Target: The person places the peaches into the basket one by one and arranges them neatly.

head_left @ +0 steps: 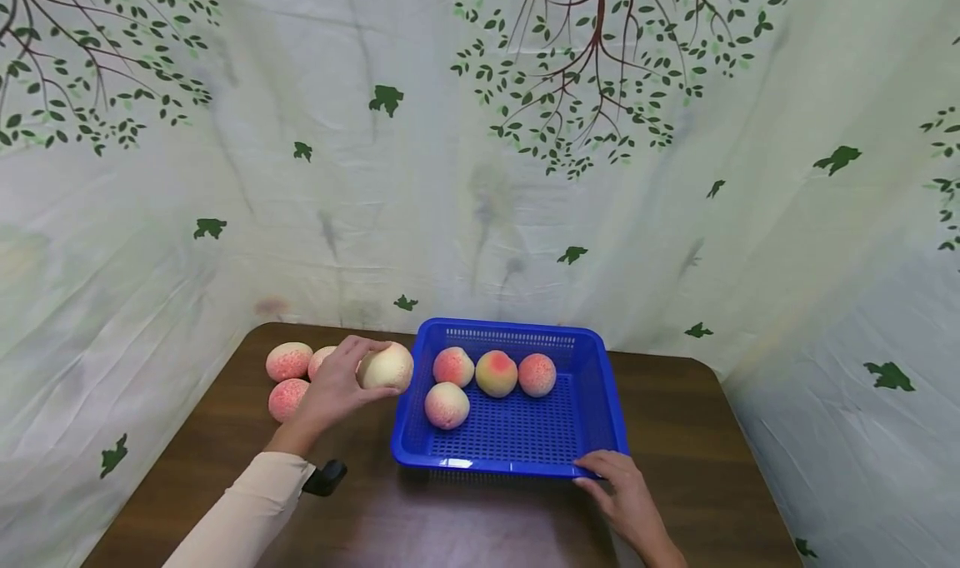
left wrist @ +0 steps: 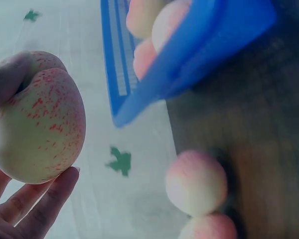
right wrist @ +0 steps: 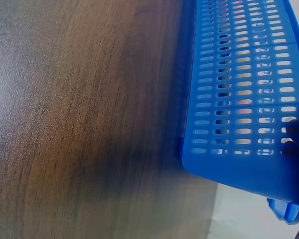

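My left hand (head_left: 337, 393) holds a pale peach with red speckles (head_left: 390, 368), lifted just left of a blue plastic basket (head_left: 510, 468). In the left wrist view, thumb and fingers curl round the peach (left wrist: 45, 129), which shows its crease. Inside the basket several pink and yellow peaches lie toward the left and middle, one of them a yellow peach with a red top (head_left: 497, 374). My right hand (head_left: 622, 500) pinches the basket's rim at the near right corner. In the right wrist view, the slotted basket wall (right wrist: 239, 99) fills the right side, with only a little of the hand showing.
Left of the basket, a pink peach (head_left: 288, 361) and a second pink peach (head_left: 288, 400) lie on the brown wooden table (head_left: 675, 418), and a third is partly behind my left hand. A leaf-printed cloth (head_left: 480, 218) hangs around the table's back and sides.
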The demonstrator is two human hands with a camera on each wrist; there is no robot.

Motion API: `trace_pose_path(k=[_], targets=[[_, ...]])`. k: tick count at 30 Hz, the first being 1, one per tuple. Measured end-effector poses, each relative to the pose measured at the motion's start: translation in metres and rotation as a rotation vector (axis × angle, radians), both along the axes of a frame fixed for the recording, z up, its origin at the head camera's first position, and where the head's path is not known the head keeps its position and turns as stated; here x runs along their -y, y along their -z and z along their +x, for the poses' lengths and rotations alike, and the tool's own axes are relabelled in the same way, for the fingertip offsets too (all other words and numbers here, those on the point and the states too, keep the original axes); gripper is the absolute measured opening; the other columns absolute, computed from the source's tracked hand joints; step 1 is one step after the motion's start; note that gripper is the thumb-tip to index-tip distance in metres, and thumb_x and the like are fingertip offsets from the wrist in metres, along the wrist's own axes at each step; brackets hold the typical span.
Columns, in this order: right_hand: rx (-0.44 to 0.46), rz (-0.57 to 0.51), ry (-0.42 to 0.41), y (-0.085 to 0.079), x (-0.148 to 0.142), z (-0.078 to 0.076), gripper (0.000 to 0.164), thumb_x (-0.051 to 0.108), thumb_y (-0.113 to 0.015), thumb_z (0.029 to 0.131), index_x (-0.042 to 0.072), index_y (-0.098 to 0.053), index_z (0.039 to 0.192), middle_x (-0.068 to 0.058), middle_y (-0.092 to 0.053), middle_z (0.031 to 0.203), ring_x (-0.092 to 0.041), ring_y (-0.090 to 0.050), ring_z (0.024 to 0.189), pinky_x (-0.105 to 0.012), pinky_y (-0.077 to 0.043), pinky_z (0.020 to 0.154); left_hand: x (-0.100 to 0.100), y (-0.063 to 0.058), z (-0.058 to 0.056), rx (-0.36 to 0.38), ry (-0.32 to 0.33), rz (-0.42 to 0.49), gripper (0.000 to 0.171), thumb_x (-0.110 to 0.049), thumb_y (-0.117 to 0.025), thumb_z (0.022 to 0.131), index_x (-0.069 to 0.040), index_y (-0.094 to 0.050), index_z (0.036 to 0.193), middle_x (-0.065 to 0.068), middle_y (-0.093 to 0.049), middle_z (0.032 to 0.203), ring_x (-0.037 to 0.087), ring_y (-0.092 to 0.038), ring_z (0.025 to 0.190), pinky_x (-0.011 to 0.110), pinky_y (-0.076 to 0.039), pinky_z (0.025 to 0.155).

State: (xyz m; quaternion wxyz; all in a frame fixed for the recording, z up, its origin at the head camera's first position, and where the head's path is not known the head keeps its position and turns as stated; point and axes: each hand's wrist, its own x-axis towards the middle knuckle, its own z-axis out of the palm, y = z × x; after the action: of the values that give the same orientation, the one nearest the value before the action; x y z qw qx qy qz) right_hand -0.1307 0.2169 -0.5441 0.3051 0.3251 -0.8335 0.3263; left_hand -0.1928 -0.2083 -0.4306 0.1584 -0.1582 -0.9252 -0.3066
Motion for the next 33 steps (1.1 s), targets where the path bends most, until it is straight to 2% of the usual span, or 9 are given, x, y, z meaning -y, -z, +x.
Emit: trace_pose_path(k=[2,9,13,17,24,28,33], targets=[[0.005,-0.001,0.001,0.000,0.000,0.000,0.033,0.002,-0.082,0.059,0.006,-0.073,0.091,0.001,-0.069,0.088,-0.018,-0.063,0.081,-0.026,-0.042,0.080,-0.010,-0.003,-0.004,0.019,0.038,-0.018,0.062,-0.029,-0.089,0.066,-0.007,-0.062,0.118,0.010,-0.057,0.106,0.028,-0.058,0.092,0.043,-0.050,0.074],[0.006,-0.002,-0.005,0.000,0.001,-0.001,0.033,0.002,-0.082,0.059,0.005,-0.073,0.090,0.000,-0.068,0.088,-0.018,-0.063,0.081,-0.026,-0.042,0.080,-0.043,-0.010,-0.017,0.012,0.166,-0.095,0.058,-0.027,-0.088,0.067,-0.009,-0.063,0.116,0.009,-0.055,0.109,0.026,-0.058,0.093,0.042,-0.050,0.077],[0.003,-0.006,-0.011,0.000,0.001,-0.001,0.033,0.002,-0.082,0.059,0.006,-0.073,0.090,0.000,-0.068,0.088,-0.018,-0.063,0.081,-0.027,-0.042,0.079,-0.061,-0.009,-0.024,0.064,0.229,-0.115,0.056,-0.027,-0.087,0.068,-0.012,-0.064,0.116,0.005,-0.054,0.109,0.024,-0.059,0.093,0.039,-0.050,0.076],[-0.011,-0.014,-0.007,0.000,0.002,-0.001,0.033,0.002,-0.082,0.059,0.006,-0.073,0.090,0.000,-0.068,0.088,-0.019,-0.062,0.081,-0.029,-0.043,0.078,-0.079,-0.004,-0.031,0.123,0.282,-0.155,0.056,-0.028,-0.087,0.068,-0.013,-0.063,0.117,0.006,-0.053,0.111,0.024,-0.059,0.093,0.040,-0.050,0.076],[0.009,0.002,-0.012,0.001,0.005,0.000,0.033,0.002,-0.083,0.060,0.006,-0.073,0.091,0.001,-0.069,0.089,-0.019,-0.063,0.082,-0.030,-0.044,0.078,-0.102,0.017,-0.038,0.180,0.339,-0.262,0.056,-0.031,-0.085,0.072,-0.012,-0.058,0.117,0.007,-0.051,0.108,0.024,-0.056,0.090,0.037,-0.052,0.073],[0.009,-0.003,-0.006,0.000,0.004,0.000,0.034,0.001,-0.083,0.058,0.007,-0.073,0.090,0.001,-0.069,0.089,-0.019,-0.063,0.082,-0.029,-0.043,0.079,-0.113,0.025,-0.043,0.206,0.370,-0.278,0.057,-0.031,-0.083,0.075,-0.011,-0.056,0.121,0.009,-0.049,0.109,0.021,-0.055,0.088,0.035,-0.051,0.073],[-0.005,-0.023,0.006,0.000,0.001,0.000,0.035,0.001,-0.083,0.057,0.007,-0.073,0.090,0.000,-0.069,0.088,-0.020,-0.063,0.081,-0.029,-0.043,0.079,-0.128,0.028,-0.050,0.241,0.390,-0.268,0.057,-0.029,-0.082,0.076,-0.015,-0.054,0.123,0.009,-0.047,0.111,0.021,-0.054,0.088,0.035,-0.050,0.074]])
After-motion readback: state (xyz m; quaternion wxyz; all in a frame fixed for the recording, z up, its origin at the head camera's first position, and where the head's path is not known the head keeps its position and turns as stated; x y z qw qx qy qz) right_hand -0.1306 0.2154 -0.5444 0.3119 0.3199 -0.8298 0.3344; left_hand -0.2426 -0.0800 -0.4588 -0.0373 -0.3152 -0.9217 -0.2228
